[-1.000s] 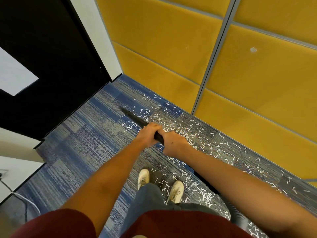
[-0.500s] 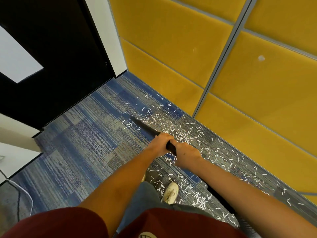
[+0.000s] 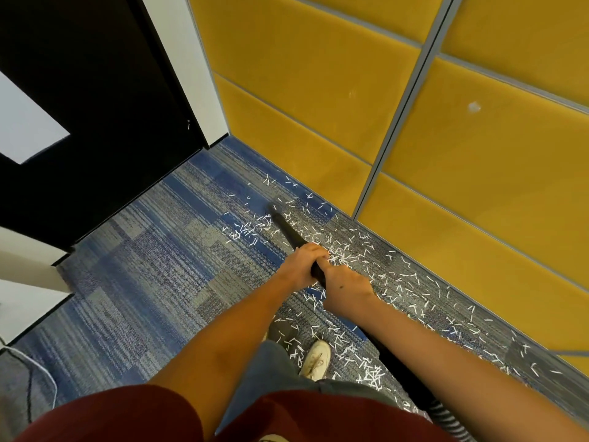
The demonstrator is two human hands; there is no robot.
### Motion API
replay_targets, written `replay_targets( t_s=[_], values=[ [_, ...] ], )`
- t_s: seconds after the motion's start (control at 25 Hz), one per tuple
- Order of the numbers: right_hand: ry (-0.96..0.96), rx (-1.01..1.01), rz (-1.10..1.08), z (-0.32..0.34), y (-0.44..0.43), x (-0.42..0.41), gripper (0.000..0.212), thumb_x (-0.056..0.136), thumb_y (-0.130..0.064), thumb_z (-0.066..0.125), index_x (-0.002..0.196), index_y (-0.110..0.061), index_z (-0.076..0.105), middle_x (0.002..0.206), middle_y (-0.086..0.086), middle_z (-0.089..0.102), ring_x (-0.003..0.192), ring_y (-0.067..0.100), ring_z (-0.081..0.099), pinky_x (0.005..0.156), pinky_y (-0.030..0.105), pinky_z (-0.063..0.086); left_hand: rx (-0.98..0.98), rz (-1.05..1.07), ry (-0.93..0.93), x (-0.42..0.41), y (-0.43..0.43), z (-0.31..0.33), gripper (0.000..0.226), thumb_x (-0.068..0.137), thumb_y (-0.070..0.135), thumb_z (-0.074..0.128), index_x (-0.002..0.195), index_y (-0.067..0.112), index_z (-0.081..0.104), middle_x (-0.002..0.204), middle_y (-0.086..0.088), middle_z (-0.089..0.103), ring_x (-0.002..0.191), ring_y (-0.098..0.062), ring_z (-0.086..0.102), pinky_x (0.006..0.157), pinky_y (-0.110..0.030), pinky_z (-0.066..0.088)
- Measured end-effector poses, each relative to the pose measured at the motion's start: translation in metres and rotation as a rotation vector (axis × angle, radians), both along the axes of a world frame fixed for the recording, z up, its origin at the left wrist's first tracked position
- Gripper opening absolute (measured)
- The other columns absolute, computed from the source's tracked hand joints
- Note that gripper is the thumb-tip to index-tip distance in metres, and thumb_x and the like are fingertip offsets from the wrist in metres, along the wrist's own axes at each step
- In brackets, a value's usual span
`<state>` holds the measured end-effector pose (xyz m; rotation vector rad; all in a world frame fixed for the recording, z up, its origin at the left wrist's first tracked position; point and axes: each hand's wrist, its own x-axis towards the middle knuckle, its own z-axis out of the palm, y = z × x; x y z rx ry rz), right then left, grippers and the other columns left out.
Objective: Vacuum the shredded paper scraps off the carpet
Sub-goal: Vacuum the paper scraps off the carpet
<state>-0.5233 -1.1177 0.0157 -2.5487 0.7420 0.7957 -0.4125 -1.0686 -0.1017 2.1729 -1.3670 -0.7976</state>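
Carpet (image 3: 134, 282) open left; scraps (image 3: 347, 250), wand (image 3: 288, 229) near wall (image 3: 478, 186).

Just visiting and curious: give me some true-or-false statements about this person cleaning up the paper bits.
1. Both the left hand and the right hand grip the long black vacuum tube. True.
2. The white shredded paper scraps lie mostly by the black door. False: they lie along the yellow padded wall.
3. The tube's far end points down among scraps on the blue-grey striped carpet. True.
4. The person is barefoot. False: a white laced shoe shows.
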Motion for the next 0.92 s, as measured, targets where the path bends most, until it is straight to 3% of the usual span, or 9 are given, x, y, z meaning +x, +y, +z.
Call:
replay_targets(
  t_s=[0.12, 0.24, 0.36, 0.44, 0.76, 0.92],
  values=[
    [-0.002, 0.031, -0.011, 0.002, -0.006, 0.009, 0.068, 0.088, -0.01, 0.057, 0.145, -0.022, 0.023, 0.093, 0.003, 0.048, 0.09, 0.024, 0.062, 0.078, 0.036, 0.055, 0.058, 0.057, -0.007, 0.019, -0.001, 0.008, 0.062, 0.076, 0.003, 0.073, 0.132, 0.009, 0.048, 0.135, -0.007, 0.049, 0.127, -0.022, 0.041, 0.111, -0.042, 0.033],
    [0.006, 0.043, -0.031, 0.006, -0.017, 0.018, 0.068, 0.089, -0.012, 0.057, 0.147, -0.024, 0.023, 0.092, 0.004, 0.046, 0.083, 0.022, 0.058, 0.073, 0.032, 0.054, 0.177, 0.027, -0.061, 0.043, -0.004, 0.01, 0.08, 0.071, 0.008, 0.078, 0.14, 0.015, 0.038, 0.144, -0.002, 0.042, 0.132, -0.023, 0.035, 0.114, -0.043, 0.028],
    [0.006, 0.059, -0.047, 0.009, -0.028, 0.032, 0.07, 0.086, -0.006, 0.057, 0.146, -0.024, 0.025, 0.082, 0.001, 0.043, 0.078, 0.02, 0.057, 0.072, 0.03, 0.056, 0.153, 0.042, -0.049, 0.052, -0.018, 0.011, 0.043, 0.075, 0.01, 0.074, 0.113, 0.014, 0.052, 0.116, -0.006, 0.058, 0.109, -0.024, 0.054, 0.099, -0.045, 0.044],
    [0.004, 0.077, -0.073, 0.01, -0.034, 0.043, 0.066, 0.085, -0.004, 0.057, 0.143, -0.022, 0.03, 0.078, -0.001, 0.043, 0.078, 0.021, 0.06, 0.073, 0.032, 0.057, 0.139, 0.021, -0.083, 0.057, -0.028, 0.017, 0.027, 0.079, 0.013, 0.07, 0.097, 0.013, 0.05, 0.102, -0.007, 0.062, 0.096, -0.025, 0.059, 0.09, -0.042, 0.05],
    [0.029, 0.015, -0.138, 0.013, -0.048, 0.068, 0.05, 0.085, -0.011, 0.059, 0.131, -0.019, 0.042, 0.087, 0.0, 0.05, 0.078, 0.019, 0.056, 0.073, 0.03, 0.055, 0.106, 0.039, -0.119, 0.067, -0.041, 0.024, 0.028, 0.079, 0.014, 0.069, 0.1, 0.01, 0.053, 0.095, -0.011, 0.064, 0.09, -0.027, 0.062, 0.084, -0.041, 0.052],
    [0.049, 0.071, -0.174, 0.011, -0.055, 0.058, 0.067, 0.084, -0.014, 0.06, 0.143, -0.027, 0.031, 0.095, 0.001, 0.054, 0.083, 0.02, 0.061, 0.077, 0.033, 0.056, 0.057, 0.009, -0.085, 0.058, -0.045, 0.024, 0.022, 0.078, 0.013, 0.071, 0.095, 0.013, 0.057, 0.095, -0.004, 0.064, 0.093, -0.021, 0.06, 0.087, -0.04, 0.05]
  ],
)
